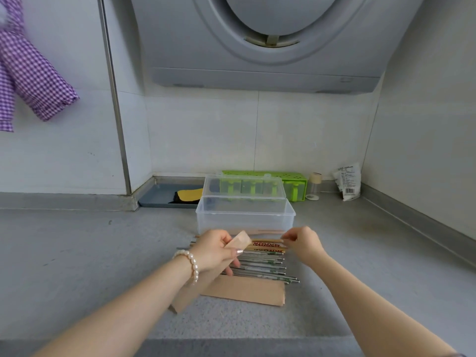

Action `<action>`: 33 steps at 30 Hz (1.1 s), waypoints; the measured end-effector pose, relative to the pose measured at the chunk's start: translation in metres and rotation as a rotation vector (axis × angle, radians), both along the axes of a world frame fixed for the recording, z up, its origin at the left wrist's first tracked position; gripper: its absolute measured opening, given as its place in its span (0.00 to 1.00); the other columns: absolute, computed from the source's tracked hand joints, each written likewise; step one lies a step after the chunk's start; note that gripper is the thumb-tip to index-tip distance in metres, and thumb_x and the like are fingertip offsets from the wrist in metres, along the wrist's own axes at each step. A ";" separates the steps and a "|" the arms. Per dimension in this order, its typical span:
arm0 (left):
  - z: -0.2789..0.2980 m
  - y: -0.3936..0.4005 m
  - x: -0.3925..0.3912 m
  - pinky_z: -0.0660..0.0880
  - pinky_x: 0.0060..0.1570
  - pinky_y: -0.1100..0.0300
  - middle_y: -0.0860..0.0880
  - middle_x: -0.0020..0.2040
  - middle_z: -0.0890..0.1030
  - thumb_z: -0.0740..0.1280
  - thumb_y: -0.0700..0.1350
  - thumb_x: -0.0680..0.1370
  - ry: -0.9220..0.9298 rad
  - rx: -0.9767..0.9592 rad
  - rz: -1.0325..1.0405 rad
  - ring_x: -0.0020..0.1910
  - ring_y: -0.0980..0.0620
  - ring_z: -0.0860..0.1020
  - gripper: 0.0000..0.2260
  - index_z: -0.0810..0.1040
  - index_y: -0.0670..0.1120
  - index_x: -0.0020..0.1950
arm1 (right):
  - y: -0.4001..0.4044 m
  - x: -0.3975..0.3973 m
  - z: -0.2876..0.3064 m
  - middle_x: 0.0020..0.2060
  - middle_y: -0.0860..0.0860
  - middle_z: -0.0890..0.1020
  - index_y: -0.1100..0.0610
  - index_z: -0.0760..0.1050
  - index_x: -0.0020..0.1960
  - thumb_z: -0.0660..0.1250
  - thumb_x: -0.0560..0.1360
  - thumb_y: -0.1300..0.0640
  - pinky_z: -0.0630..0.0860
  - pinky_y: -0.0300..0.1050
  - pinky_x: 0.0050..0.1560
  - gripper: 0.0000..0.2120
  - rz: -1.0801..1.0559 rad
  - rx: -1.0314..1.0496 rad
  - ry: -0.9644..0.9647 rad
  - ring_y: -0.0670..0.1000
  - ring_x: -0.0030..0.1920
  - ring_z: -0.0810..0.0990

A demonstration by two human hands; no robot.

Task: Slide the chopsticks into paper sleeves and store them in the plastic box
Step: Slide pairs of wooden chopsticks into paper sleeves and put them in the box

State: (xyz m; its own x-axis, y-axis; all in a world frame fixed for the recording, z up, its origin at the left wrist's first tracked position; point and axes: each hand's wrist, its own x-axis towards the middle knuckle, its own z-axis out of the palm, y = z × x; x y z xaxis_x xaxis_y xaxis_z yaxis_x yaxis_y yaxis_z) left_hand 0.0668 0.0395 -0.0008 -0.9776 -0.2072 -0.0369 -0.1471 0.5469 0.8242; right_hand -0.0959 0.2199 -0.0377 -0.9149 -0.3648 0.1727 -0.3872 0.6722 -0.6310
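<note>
Grey table [77, 253] under a range hood [257, 47], white tiled walls: left hand [216, 251] grips a paper sleeve [238, 244], right hand [304, 242] pinches a wooden chopstick [268, 240] (others lie below), before the open plastic box [244, 220].

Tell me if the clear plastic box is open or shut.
Open. The plastic box has its lid swung up behind it, standing against the green container, so the top of the box is uncovered.

Grey countertop [77, 253], white tiled wall [206, 130], grey range hood [265, 47] overhead, daylight
</note>
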 end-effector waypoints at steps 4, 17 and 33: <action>-0.001 -0.001 0.001 0.78 0.33 0.61 0.49 0.40 0.83 0.62 0.43 0.79 -0.045 0.015 -0.052 0.29 0.54 0.81 0.02 0.71 0.45 0.48 | -0.010 -0.006 -0.012 0.45 0.50 0.80 0.55 0.82 0.47 0.69 0.73 0.55 0.73 0.40 0.46 0.06 0.055 0.165 0.035 0.49 0.44 0.76; -0.003 -0.007 0.008 0.76 0.31 0.60 0.45 0.37 0.77 0.57 0.43 0.81 -0.120 0.269 -0.085 0.30 0.53 0.78 0.06 0.71 0.42 0.52 | 0.009 -0.004 0.030 0.32 0.52 0.81 0.60 0.78 0.42 0.66 0.75 0.63 0.71 0.35 0.33 0.04 0.213 -0.310 -0.205 0.48 0.32 0.74; 0.004 -0.003 0.017 0.74 0.30 0.61 0.47 0.36 0.76 0.60 0.36 0.79 -0.119 0.472 -0.137 0.29 0.54 0.73 0.05 0.72 0.44 0.52 | 0.064 -0.002 0.082 0.18 0.46 0.72 0.59 0.72 0.36 0.61 0.79 0.53 0.65 0.34 0.22 0.15 0.064 -1.135 -0.245 0.44 0.21 0.69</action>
State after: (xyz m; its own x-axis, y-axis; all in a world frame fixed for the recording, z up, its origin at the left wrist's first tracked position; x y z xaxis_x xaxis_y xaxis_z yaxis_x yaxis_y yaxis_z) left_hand 0.0833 0.0367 0.0030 -0.9779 -0.0107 -0.2089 -0.2083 0.1394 0.9681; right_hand -0.0976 0.2842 0.0444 -0.9545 -0.1607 0.2511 -0.1843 -0.3438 -0.9208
